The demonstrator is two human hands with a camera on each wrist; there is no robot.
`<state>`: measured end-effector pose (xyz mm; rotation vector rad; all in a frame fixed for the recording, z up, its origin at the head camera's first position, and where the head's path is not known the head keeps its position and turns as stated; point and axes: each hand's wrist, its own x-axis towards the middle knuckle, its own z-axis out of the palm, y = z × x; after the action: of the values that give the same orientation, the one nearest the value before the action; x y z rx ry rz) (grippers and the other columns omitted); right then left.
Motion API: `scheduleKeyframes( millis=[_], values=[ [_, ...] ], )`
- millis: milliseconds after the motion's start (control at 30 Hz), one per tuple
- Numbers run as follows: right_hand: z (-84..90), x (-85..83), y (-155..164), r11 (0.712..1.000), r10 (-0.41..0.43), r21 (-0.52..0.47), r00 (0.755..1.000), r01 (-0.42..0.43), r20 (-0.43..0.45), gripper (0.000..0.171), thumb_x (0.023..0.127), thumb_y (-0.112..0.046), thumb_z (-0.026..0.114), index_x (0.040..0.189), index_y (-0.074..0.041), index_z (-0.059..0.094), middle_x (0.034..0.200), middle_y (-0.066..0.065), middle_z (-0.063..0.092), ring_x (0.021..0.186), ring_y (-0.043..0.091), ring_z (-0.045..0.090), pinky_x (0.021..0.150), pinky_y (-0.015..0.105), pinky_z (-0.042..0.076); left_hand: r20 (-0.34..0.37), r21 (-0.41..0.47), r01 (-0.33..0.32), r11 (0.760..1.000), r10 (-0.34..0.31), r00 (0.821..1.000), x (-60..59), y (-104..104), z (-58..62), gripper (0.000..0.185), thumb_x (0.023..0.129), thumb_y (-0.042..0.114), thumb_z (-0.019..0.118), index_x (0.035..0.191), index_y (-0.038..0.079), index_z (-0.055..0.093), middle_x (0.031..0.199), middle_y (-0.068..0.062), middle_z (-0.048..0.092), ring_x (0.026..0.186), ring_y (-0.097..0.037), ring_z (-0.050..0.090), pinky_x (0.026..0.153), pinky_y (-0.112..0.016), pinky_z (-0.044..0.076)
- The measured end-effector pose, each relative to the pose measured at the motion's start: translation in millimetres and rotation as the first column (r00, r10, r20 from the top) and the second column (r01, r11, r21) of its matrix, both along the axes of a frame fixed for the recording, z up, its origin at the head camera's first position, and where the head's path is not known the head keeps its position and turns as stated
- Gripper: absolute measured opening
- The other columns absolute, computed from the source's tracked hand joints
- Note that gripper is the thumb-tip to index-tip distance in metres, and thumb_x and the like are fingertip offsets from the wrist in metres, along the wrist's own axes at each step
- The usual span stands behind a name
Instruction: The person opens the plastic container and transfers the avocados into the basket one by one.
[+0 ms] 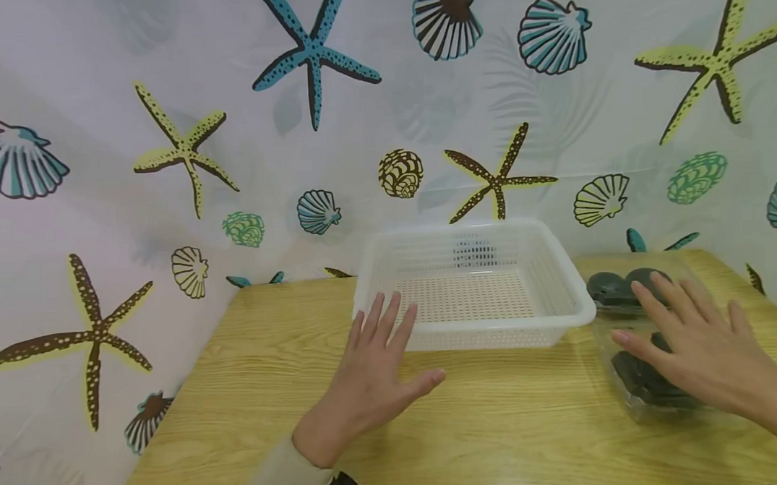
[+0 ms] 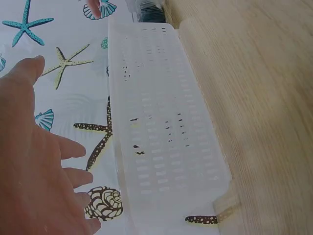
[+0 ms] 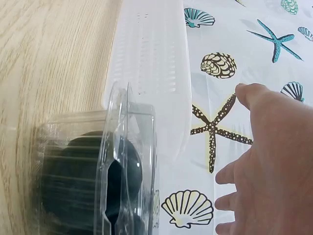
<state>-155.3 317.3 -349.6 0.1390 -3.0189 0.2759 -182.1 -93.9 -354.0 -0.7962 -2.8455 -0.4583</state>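
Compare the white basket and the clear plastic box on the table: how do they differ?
The white basket is opaque, perforated, open-topped and empty; the clear plastic box is see-through, lidded and holds dark round items. The basket looks larger. Both rest on the wooden table, each beside an open hand.

basket (image 1: 477, 325) left of clamshell box (image 1: 649, 397)

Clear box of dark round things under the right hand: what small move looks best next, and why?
Probably lower the right hand onto the clear box and grip its lid: the fingers are spread just above it, holding nothing, the box looks closed, and the white basket beside it has nothing in it.
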Motion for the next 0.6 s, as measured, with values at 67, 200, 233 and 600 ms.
scheduleKeyframes(
  millis=[67, 200, 233, 600],
  values=[
    [-1.4, -0.2, 3, 1.0, -0.014, 0.002, 1.0, 0.014, 0.004, 0.098, 0.095, -0.067, 0.045, 0.16, -0.011, -0.003, 0.164, 0.022, -0.015, 0.146, 0.053, -0.018, 0.099, 0.084, -0.013, -0.002, 0.005, 0.017, 1.0, -0.017, 1.0, 0.5, 5, 0.5, 0.09, 0.092, 0.071, 0.043, 0.161, 0.021, 0.012, 0.169, 0.001, -0.002, 0.155, -0.018, -0.011, 0.126, -0.051, 0.0],
    [-5.7, 0.3, 10, 0.999, -0.036, 0.015, 0.999, 0.036, -0.002, 0.1, 0.094, -0.068, 0.046, 0.16, -0.01, -0.002, 0.163, 0.025, -0.013, 0.145, 0.057, -0.01, 0.098, 0.086, -0.007, -0.023, 0.018, 0.067, 0.998, -0.067, 0.998, 1.2, 17, 2.2, 0.088, 0.094, 0.067, 0.045, 0.161, 0.02, 0.013, 0.169, 0.001, 0.001, 0.156, -0.019, -0.008, 0.127, -0.049, 0.003],
    [-7.1, 0.6, 12, 0.999, -0.042, 0.019, 0.999, 0.042, -0.006, 0.101, 0.094, -0.068, 0.046, 0.16, -0.01, -0.002, 0.163, 0.025, -0.012, 0.144, 0.058, -0.009, 0.097, 0.086, -0.005, -0.03, 0.023, 0.086, 0.996, -0.085, 0.996, 1.5, 21, 2.6, 0.087, 0.094, 0.065, 0.046, 0.161, 0.019, 0.014, 0.169, 0.001, 0.002, 0.156, -0.019, -0.007, 0.127, -0.048, 0.003],
    [-17.0, 8.3, 37, 0.993, -0.117, 0.001, 0.993, 0.117, 0.008, 0.098, 0.097, -0.065, 0.042, 0.158, -0.004, -0.005, 0.16, 0.033, -0.009, 0.139, 0.064, -0.005, 0.097, 0.085, -0.001, -0.125, 0.031, 0.302, 0.953, -0.296, 0.947, 8.4, 64, 0.0, 0.076, 0.1, 0.052, 0.049, 0.159, 0.014, 0.019, 0.168, -0.003, 0.01, 0.156, -0.024, 0.002, 0.125, -0.05, 0.016]
  ],
)
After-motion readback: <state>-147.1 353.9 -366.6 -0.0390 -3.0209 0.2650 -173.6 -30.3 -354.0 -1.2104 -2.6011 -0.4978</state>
